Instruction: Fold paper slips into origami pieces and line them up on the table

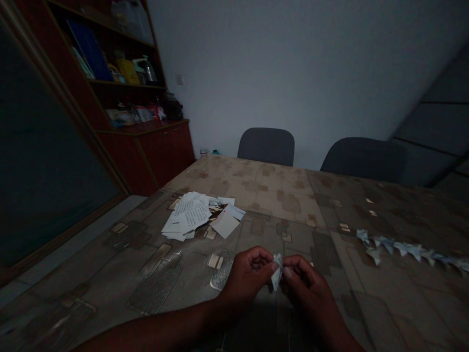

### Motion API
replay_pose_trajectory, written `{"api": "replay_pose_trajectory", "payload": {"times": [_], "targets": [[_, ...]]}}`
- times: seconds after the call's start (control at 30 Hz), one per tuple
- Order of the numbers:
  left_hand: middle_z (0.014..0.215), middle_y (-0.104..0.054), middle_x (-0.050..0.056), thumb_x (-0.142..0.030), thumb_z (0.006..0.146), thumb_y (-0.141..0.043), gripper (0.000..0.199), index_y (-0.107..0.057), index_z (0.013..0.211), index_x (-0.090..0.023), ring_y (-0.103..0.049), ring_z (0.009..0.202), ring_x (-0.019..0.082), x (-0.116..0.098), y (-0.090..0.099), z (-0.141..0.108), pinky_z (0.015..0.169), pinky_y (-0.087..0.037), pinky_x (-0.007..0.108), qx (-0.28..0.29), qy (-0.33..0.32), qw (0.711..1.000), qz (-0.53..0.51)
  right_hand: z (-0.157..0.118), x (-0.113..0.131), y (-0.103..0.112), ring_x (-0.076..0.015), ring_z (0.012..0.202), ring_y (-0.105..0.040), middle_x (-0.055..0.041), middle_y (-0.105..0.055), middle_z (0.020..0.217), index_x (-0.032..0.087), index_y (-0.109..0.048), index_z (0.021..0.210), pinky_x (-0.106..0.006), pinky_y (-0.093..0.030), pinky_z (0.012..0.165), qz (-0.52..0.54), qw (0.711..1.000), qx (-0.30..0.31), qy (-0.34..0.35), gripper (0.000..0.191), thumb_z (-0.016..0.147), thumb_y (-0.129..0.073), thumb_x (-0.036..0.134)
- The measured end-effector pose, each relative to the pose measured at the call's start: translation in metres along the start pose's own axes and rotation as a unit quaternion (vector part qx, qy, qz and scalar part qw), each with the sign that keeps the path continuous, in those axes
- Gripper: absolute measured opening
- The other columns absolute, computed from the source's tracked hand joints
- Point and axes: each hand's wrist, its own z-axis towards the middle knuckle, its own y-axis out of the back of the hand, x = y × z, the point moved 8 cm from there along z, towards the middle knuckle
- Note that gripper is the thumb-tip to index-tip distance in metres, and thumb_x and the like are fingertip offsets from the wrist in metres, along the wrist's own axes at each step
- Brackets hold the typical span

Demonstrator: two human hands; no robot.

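A small folded piece of white paper (277, 275) is pinched between my two hands above the near part of the table. My left hand (249, 274) grips its left side between thumb and fingers. From the right, my right hand (306, 283) holds the other side with thumb and curled fingers. Printing on the folded paper is too small to make out. Loose paper sheets (192, 215), some with printed text, lie in an overlapping pile beyond my left hand. Several small folded paper pieces (414, 251) form a row at the right.
The table (264, 183) has a patterned cover. Two grey chairs (266, 145) stand at its far side before the wall. A red-brown cabinet (164, 151) with filled shelves is at the back left. A glass (203, 152) shows beyond the far left table corner.
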Motion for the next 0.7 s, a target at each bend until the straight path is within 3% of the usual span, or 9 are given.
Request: {"api": "replay_pose_trajectory", "payload": {"times": [0.37,0.7], "targets": [[0.059,-0.055,-0.001,-0.037,0.076,-0.066,0.027,-0.06,0.071,-0.012,-0.05,0.054,0.011,-0.0034,-0.0009,-0.0013,0.053,-0.038,0.02,0.01,-0.012,1.0,0.019,0.0003,-0.0018,0.0,-0.0123,0.053,-0.042,0.0038,-0.05,0.058,0.02,-0.06,0.075,-0.023,-0.033,0.048,-0.011,1.0,-0.003,0.0,0.033,0.081,-0.061,0.053],[0.057,-0.05,-0.003,-0.042,0.074,-0.067,0.031,-0.057,0.068,-0.013,-0.046,0.053,0.01,-0.0037,-0.0007,-0.0016,0.051,-0.035,0.02,0.012,-0.008,1.0,0.021,0.0001,0.0008,0.0023,-0.014,0.057,-0.046,0.0026,-0.053,0.063,0.02,-0.062,0.08,-0.024,-0.036,0.052,-0.049,0.998,-0.013,0.021,0.03,0.081,-0.061,0.05]]}}
